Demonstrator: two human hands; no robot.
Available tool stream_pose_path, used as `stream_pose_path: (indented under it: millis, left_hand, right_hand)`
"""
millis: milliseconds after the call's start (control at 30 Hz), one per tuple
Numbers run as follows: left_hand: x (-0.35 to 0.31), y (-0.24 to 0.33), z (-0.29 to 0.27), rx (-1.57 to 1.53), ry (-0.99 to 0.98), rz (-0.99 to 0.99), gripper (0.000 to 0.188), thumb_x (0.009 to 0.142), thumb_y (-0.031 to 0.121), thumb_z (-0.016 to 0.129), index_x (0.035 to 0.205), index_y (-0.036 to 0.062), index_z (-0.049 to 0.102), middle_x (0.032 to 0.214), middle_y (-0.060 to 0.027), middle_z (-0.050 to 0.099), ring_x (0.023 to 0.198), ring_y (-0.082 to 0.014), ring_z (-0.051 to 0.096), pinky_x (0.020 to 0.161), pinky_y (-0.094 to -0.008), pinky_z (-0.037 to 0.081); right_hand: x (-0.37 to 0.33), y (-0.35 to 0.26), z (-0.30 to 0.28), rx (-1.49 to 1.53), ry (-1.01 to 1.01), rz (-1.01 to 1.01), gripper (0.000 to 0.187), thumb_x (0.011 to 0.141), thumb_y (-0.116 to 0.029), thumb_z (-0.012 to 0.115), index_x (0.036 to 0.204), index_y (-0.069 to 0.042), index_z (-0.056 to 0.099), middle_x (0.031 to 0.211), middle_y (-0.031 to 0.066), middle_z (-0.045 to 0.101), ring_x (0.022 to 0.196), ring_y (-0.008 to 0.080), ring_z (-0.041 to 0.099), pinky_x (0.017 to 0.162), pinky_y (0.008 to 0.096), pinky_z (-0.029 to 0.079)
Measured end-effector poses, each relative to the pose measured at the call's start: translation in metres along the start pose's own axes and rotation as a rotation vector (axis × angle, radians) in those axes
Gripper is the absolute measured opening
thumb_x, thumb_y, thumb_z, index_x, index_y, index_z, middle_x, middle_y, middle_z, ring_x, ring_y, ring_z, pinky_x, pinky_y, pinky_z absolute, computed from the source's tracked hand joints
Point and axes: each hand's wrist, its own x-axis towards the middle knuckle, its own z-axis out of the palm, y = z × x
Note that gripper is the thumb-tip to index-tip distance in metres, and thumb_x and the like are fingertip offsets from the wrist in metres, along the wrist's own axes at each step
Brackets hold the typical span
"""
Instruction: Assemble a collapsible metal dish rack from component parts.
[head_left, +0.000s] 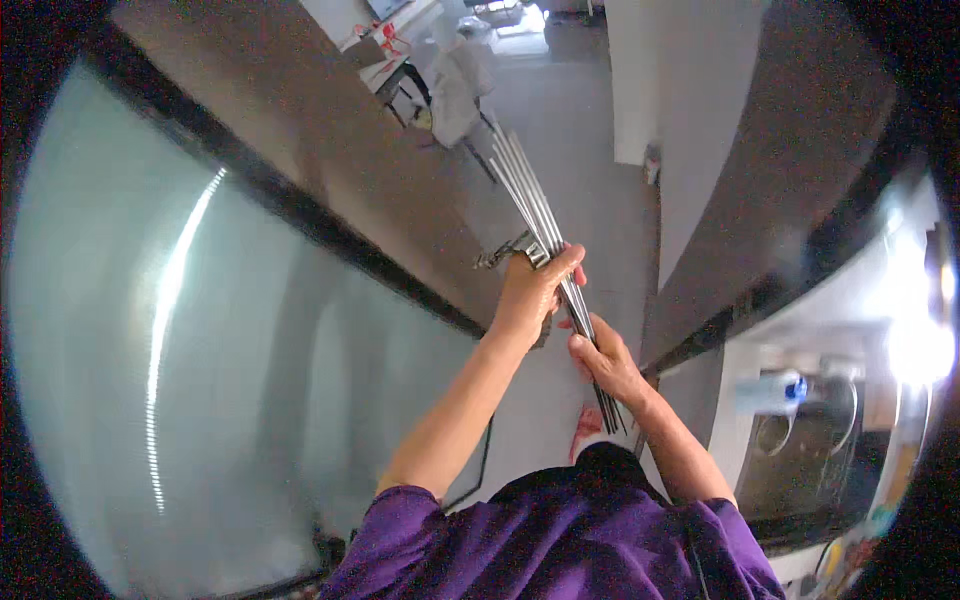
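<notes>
A bundle of several long, thin metal rods [530, 190] slants in front of me, its far ends spread slightly apart. My left hand [535, 290] is closed round the middle of it. Some small silver metal pieces [505, 252], bent or coiled in shape, stick out on the left side of this hand; what they are I cannot make out. Lower down, my right hand [608, 362] is wrapped round the rods close to their near ends, which poke out below it over my red shoe [587, 428].
A large greenish glossy panel [250, 330] with a dark edge fills the left side. Ahead, a grey floor [560, 90] runs past a table [395, 75] and whitish plastic bags [455, 105]. To the right are a wall [690, 110] and a blue-capped bottle [775, 390].
</notes>
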Motion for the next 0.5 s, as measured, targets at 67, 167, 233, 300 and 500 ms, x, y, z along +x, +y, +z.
stream_pose_path:
  millis: [67, 167, 233, 300, 500]
  left_hand:
    - [0.041, 0.028, 0.000, 0.021, -0.043, 0.009, 0.020, 0.082, 0.027, 0.065, 0.082, 0.0097, 0.057, 0.065, -0.0011, 0.058, 0.039, -0.0019, 0.035, 0.035, -0.0180, 0.024]
    - [0.108, 0.058, -0.012, 0.032, -0.109, 0.049, 0.024, 0.081, 0.027, 0.066, 0.093, 0.0079, 0.058, 0.066, 0.0002, 0.059, 0.042, -0.0023, 0.039, 0.036, -0.0188, 0.028]
    - [0.153, 0.069, -0.020, 0.099, 0.004, 0.075, 0.027, 0.080, 0.028, 0.066, 0.096, 0.0074, 0.058, 0.066, 0.0011, 0.057, 0.043, -0.0031, 0.040, 0.037, -0.0197, 0.029]
    - [0.206, 0.087, -0.040, 0.339, 0.012, 0.097, 0.033, 0.082, 0.033, 0.063, 0.102, 0.0071, 0.058, 0.064, 0.0033, 0.053, 0.046, -0.0052, 0.041, 0.039, -0.0218, 0.031]
    - [0.369, 0.086, -0.113, 0.351, -0.034, 0.082, 0.040, 0.086, 0.042, 0.053, 0.096, 0.0041, 0.057, 0.065, -0.0018, 0.052, 0.062, -0.0107, 0.047, 0.059, -0.0295, 0.040]
  right_hand:
    - [0.044, -0.013, -0.026, 0.352, -0.215, 0.018, 0.041, 0.091, -0.041, 0.047, 0.108, -0.004, 0.051, 0.067, -0.0012, 0.046, 0.052, 0.0074, 0.041, 0.043, 0.0230, 0.034]
    - [0.111, -0.029, -0.054, 0.328, -0.266, 0.124, 0.042, 0.091, -0.045, 0.044, 0.104, -0.005, 0.051, 0.064, -0.0023, 0.045, 0.051, 0.0074, 0.040, 0.043, 0.0226, 0.034]
    - [0.155, -0.036, -0.066, 0.337, -0.302, 0.159, 0.039, 0.091, -0.043, 0.047, 0.102, -0.005, 0.051, 0.063, -0.0023, 0.045, 0.050, 0.0073, 0.041, 0.044, 0.0226, 0.035]
    - [0.203, -0.046, -0.075, 0.015, 0.153, 0.218, 0.030, 0.090, -0.036, 0.052, 0.095, -0.006, 0.051, 0.063, -0.0022, 0.047, 0.051, 0.0068, 0.043, 0.045, 0.0225, 0.036]
    - [0.340, -0.039, -0.148, -0.063, 0.272, 0.093, 0.018, 0.088, -0.022, 0.056, 0.093, -0.005, 0.051, 0.059, -0.0041, 0.043, 0.046, 0.0034, 0.040, 0.040, 0.0193, 0.031]
